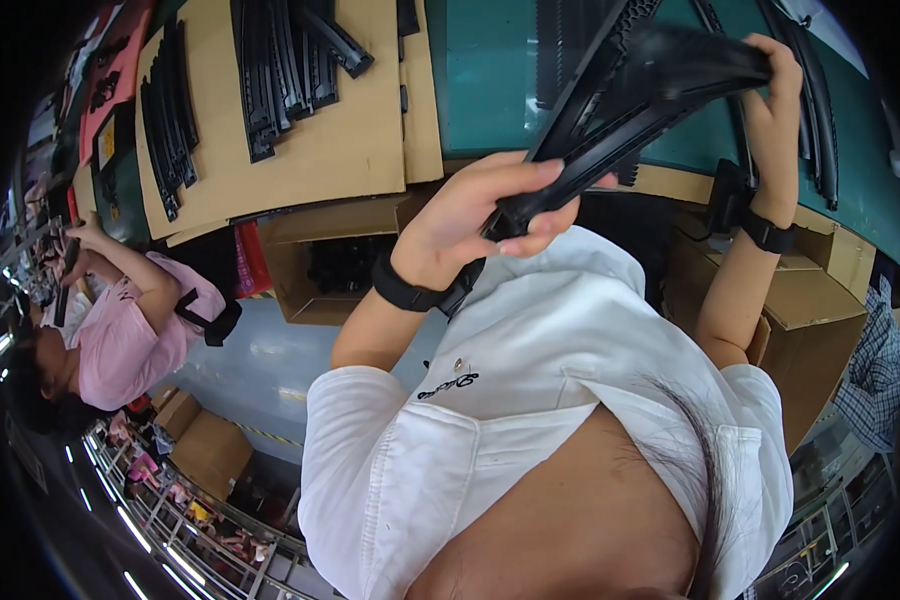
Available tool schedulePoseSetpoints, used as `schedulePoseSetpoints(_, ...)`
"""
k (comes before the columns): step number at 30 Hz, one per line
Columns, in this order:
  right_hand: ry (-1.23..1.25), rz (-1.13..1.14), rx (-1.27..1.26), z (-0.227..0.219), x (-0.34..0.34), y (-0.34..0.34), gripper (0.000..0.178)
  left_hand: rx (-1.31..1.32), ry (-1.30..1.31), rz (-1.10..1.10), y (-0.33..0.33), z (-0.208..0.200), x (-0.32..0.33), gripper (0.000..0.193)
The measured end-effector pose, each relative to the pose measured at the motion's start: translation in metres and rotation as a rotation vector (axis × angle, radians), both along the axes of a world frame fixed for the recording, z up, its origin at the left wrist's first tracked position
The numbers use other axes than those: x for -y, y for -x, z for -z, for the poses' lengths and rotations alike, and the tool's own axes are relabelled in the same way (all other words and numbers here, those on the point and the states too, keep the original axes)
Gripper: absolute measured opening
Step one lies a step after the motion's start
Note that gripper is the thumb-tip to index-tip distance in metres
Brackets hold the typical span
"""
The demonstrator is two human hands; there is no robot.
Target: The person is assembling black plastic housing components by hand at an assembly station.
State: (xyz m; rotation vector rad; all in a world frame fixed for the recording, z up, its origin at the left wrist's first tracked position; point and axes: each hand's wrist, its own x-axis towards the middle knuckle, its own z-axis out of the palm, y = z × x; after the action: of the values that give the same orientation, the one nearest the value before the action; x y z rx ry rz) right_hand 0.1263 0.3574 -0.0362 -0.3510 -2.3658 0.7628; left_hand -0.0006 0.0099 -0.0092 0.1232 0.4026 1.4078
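Note:
My left hand (462,208) is closed around the narrow near end of a long black plastic part (620,150), its thumb lying along the top. At the part's far right end is my right hand (778,85), with its fingers bent over the edge. The held part is raised at a slant above the green table (485,80). Its broad upper section is blurred. A second black strip (582,95) runs up from beside my left hand; whether it is joined to the held part I cannot tell. Both wrists wear black bands.
Several black strips (275,80) lie on cardboard (360,140) at the left, and more strips (815,100) at the far right. Open cardboard boxes (305,310) (810,290) stand below the table edge. A person in pink (140,330) works at the left.

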Motion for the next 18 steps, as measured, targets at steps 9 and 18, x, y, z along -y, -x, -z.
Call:
schedulePoseSetpoints(9,1.297,-0.301,-0.342,-0.031,0.026,0.004,0.016,-0.933,0.087,-0.392,-0.021,-0.007,-0.008,0.018)
schedulePoseSetpoints(18,1.846,-0.693,-0.115,-0.013,0.064,0.022,0.014,-1.093,0.356,-0.416,-0.024,-0.016,-0.052,0.025)
